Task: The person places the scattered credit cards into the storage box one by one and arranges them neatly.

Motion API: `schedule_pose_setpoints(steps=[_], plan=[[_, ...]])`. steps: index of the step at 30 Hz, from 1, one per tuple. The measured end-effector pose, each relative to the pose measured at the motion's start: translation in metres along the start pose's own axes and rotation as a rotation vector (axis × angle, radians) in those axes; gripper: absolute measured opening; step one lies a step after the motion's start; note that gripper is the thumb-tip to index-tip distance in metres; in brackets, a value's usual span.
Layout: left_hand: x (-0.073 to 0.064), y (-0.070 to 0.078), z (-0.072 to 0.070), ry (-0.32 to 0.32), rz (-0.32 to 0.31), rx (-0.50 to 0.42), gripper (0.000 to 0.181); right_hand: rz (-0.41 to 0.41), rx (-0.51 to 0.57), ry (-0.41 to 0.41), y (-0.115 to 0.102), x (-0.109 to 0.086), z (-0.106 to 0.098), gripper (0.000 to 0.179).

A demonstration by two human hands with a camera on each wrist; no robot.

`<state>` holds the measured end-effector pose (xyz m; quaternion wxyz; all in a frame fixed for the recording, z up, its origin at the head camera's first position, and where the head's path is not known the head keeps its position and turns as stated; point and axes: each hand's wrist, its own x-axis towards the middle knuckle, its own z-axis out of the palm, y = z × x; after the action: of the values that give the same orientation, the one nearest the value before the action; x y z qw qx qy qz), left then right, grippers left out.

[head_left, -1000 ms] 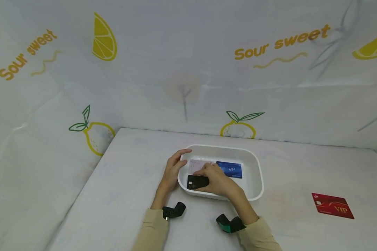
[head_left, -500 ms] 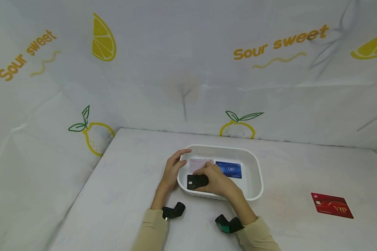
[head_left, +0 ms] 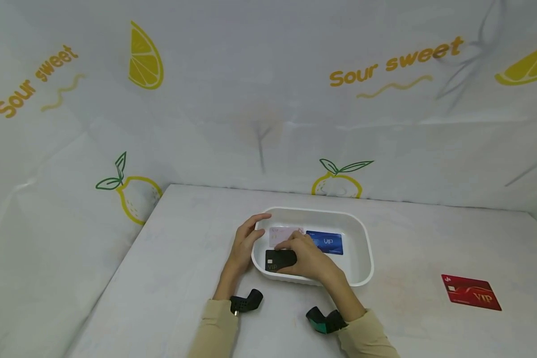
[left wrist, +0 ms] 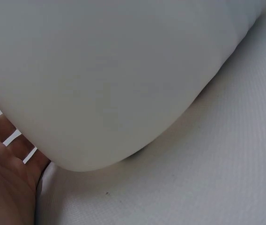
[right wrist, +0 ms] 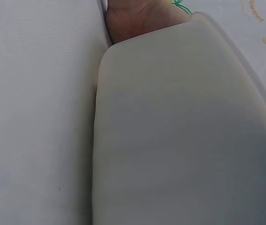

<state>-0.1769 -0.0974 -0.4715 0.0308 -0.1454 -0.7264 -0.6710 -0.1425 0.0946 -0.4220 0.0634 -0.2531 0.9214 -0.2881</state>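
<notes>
A white tray [head_left: 369, 258] stands on the table, with the left hand [head_left: 241, 247] gripping its left end, thumb and forefinger at the rim. The left wrist view has the tray's outer wall [left wrist: 105, 84] with that hand's fingers [left wrist: 18, 146] against it. Inside the tray, the right hand [head_left: 311, 258] pinches a black VIP card [head_left: 274, 260] between thumb and fingers, at the near left corner. A pale pink VIP card [head_left: 278, 235] and a blue VIP card [head_left: 333, 243] lie behind it, each partly covered by the right hand. From the right wrist, the tray wall hides the right hand.
On the table to the right lies a red VIP card [head_left: 471, 292], outside the tray. A white sheet [head_left: 206, 99] printed with lemons and "Sour sweet" hangs behind and to the left. Both wrists carry black camera mounts [head_left: 247, 301].
</notes>
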Motion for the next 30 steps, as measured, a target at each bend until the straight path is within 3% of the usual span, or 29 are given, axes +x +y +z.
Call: schedule_pose_setpoints(steps=[16, 30], plan=[[-0.002, 0.000, -0.001, -0.006, -0.018, -0.006, 0.046, 0.074, 0.079, -0.011, -0.001, -0.004, -0.007, 0.049], [0.000, -0.001, -0.002, -0.006, -0.015, 0.003, 0.045, -0.029, 0.179, 0.030, 0.003, -0.017, -0.038, 0.047]])
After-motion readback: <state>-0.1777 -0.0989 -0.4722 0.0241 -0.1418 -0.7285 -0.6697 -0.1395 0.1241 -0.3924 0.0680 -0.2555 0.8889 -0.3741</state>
